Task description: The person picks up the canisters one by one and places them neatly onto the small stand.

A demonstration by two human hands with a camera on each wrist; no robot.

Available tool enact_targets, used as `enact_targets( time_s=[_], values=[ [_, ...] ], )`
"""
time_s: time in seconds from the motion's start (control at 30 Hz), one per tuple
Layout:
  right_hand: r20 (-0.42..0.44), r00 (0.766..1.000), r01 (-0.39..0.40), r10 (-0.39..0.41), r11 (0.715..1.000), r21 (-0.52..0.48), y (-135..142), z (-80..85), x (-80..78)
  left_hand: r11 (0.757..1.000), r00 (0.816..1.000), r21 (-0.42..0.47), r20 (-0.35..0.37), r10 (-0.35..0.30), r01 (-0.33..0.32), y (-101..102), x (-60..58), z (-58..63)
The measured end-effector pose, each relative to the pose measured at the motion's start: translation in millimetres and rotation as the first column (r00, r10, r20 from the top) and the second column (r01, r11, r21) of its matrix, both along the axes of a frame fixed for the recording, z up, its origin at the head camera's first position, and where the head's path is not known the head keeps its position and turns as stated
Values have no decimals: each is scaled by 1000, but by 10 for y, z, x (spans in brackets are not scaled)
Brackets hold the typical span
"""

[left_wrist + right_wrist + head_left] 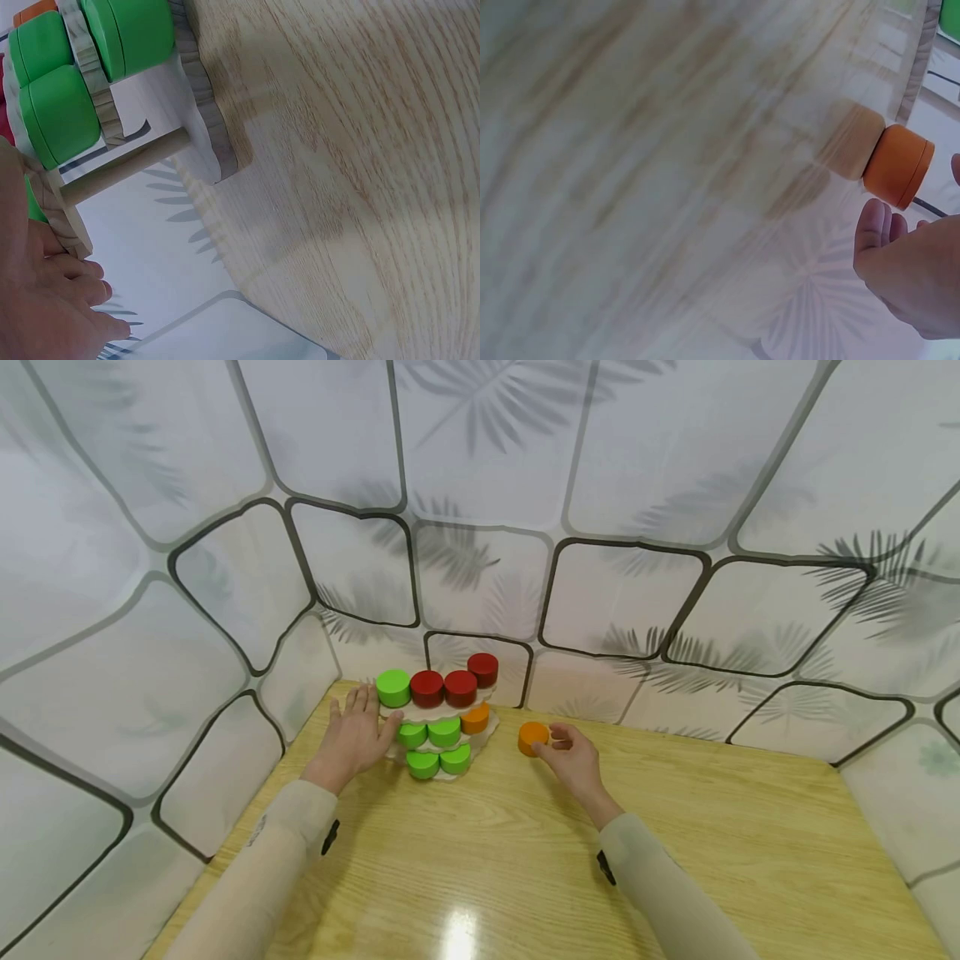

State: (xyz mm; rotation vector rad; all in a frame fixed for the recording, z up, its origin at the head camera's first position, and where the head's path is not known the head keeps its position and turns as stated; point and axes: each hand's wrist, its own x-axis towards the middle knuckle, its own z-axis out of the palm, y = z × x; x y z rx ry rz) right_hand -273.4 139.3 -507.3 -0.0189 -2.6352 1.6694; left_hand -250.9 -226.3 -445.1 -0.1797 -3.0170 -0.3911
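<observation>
A tiered wooden stand (pixel 424 713) with scalloped boards holds several round blocks. On its top board sit a green block (pixel 393 687) and red blocks (pixel 427 688). Lower down are more green blocks (pixel 444 731) and an orange one (pixel 475 718). My left hand (pixel 352 739) rests against the stand's left end, fingers straight and thumb along the front. To the right, a loose orange cylinder (pixel 533 738) stands on the table. My right hand (pixel 576 767) is beside it, thumb near its side, the other fingers apart from it in the right wrist view (pixel 911 270).
The light wooden table (pixel 465 843) meets patterned wall panels (pixel 480 585) behind and at both sides. In the left wrist view, a wooden post (pixel 124 165) joins the stand's boards at the end.
</observation>
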Motion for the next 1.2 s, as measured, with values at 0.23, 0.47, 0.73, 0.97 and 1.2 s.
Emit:
enact_targets(
  time_s=[0.23,0.47,0.73,0.97,1.2],
  values=[
    [30,1000,-5,5,1000,3,9,-21,-39,1000,1000,6,7,1,-1,8,-4,1],
    [55,998,-25,24,999,25,-1,-59,-81,1000,1000,-2,8,0,0,8,2,-11],
    [48,998,-38,35,998,57,-29,-94,-120,1000,1000,-6,5,2,-2,6,-1,-10],
    [54,998,-39,34,995,87,-59,-123,-150,1000,1000,-15,17,3,-2,10,2,-6],
    [42,998,-56,51,991,119,-88,-136,-171,1000,1000,-20,18,4,-4,12,1,6]
  ],
)
